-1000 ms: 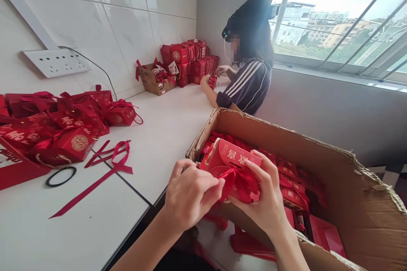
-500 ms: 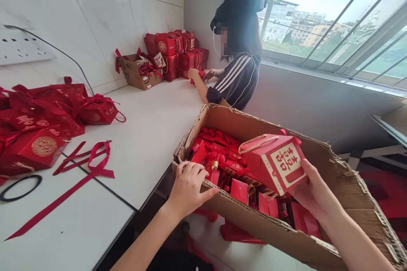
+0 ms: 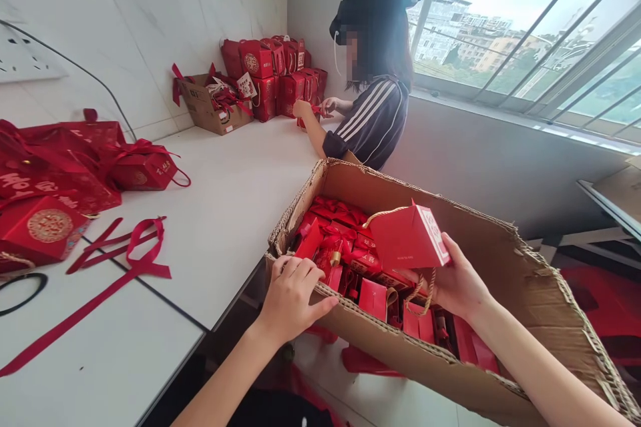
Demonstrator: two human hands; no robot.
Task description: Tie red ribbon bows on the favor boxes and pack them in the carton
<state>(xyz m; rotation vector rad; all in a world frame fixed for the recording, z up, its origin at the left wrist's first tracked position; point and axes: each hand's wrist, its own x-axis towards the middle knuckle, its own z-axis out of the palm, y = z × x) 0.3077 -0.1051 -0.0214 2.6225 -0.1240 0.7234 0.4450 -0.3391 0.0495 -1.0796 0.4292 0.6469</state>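
My right hand [image 3: 461, 280] holds a red gift box [image 3: 405, 240] over the inside of a large cardboard box [image 3: 400, 350]. The gift box is tilted, with a plain red side toward me and its white-and-red printed end at the right. Twisted cord handles hang from it, one below near my fingers. My left hand [image 3: 295, 293] grips the near left rim of the cardboard box, fingers over the edge and thumb along it. Inside the carton lie several red gift boxes [image 3: 373, 297] with ribbons and cords, packed close together.
A white table [image 3: 225, 213] on the left bears red gift boxes [image 3: 47, 227], a loose red ribbon [image 3: 125, 280] and a black ring [image 3: 23, 295]. Farther back are a small carton [image 3: 210, 110], stacked red boxes [image 3: 270, 73] and a co-worker [image 3: 370, 113] handling something red.
My right hand has turned the gift box, so its printed face now points right and a plain side shows. It has shifted slightly left. My left hand stays on the rim.
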